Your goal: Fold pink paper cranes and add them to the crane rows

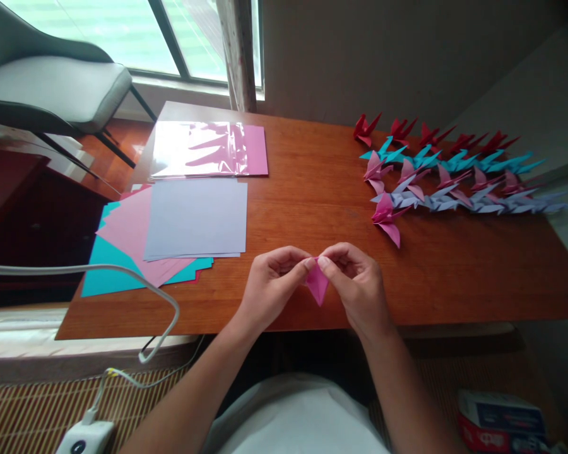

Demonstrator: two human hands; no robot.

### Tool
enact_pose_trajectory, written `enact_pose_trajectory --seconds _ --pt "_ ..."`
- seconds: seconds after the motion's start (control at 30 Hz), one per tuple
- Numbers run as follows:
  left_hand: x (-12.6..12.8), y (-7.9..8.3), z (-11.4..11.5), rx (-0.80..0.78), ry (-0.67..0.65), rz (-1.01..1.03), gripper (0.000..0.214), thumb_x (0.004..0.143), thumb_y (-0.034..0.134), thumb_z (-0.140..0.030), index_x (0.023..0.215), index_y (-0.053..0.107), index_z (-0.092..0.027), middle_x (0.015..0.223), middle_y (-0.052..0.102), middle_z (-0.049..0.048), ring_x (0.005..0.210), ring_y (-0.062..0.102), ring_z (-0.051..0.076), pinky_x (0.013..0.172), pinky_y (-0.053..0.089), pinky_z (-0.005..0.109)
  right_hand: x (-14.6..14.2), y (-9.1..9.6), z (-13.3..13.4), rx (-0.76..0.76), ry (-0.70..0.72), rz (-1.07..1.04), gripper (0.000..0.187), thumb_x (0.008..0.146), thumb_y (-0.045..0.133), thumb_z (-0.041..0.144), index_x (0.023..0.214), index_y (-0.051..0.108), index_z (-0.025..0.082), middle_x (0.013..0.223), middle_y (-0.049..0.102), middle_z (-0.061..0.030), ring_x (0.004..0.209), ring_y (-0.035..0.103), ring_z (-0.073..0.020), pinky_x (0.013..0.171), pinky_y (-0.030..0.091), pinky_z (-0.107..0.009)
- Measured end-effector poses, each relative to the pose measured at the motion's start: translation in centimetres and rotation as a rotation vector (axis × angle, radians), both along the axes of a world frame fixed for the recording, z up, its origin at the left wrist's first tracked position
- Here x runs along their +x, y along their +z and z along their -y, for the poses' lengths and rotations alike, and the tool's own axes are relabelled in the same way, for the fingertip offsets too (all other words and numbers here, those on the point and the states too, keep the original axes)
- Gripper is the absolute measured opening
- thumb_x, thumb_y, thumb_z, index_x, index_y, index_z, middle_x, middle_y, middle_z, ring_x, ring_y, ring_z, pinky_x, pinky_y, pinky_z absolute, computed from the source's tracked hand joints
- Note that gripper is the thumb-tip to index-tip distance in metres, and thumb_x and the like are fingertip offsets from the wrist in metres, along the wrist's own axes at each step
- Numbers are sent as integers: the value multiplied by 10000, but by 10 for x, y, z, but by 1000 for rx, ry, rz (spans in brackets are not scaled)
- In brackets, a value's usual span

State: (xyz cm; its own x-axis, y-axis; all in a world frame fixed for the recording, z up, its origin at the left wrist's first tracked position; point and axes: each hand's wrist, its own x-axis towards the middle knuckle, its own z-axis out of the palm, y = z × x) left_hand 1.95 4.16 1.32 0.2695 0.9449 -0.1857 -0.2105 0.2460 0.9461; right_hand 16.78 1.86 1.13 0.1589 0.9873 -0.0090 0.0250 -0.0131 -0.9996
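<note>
A small piece of folded pink paper (318, 287) is pinched between my two hands, just above the table's front edge. My left hand (280, 277) grips its upper left side with thumb and fingers. On the upper right side, my right hand (355, 274) has its thumb and forefinger closed on the same paper. The paper's pointed end hangs down below the thumbs; its upper part is partly hidden by fingertips. A finished magenta paper crane (387, 219) stands on the table to the right, beyond my right hand.
Rows of red (400, 131), turquoise (423, 154), pink (409, 176) and lavender paper cranes (447, 198) line the wooden table's (307, 189) right side. Lavender sheets (196, 217), turquoise sheets (108, 271) and a plastic-wrapped paper pack (255, 151) lie left. A white cable (170, 302) crosses the left front corner.
</note>
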Motion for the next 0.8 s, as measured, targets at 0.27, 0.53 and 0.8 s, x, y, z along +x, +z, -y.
enact_pose_trajectory --seconds 0.27,0.53,0.8 --pt "0 -2 1 -21 -18 19 252 837 757 -375 768 725 -135 702 673 15 645 576 115 619 460 209 2 -1 2 -45 1 -48 107 862 716 282 782 676 223 714 644 25 657 570 -127 611 464 -246" --pt "3 -2 2 12 -134 8 271 849 748 -398 921 737 -136 829 732 55 747 644 162 679 493 235 -10 -5 3 4 -219 -107 157 856 724 378 851 689 225 777 685 -6 693 619 -151 625 503 -268" --pt "0 -5 2 8 -197 -37 287 871 716 -410 833 715 -125 737 700 44 657 625 142 622 483 221 11 4 -2 20 -11 28 118 922 648 342 898 678 231 831 661 5 744 609 -143 673 481 -256"
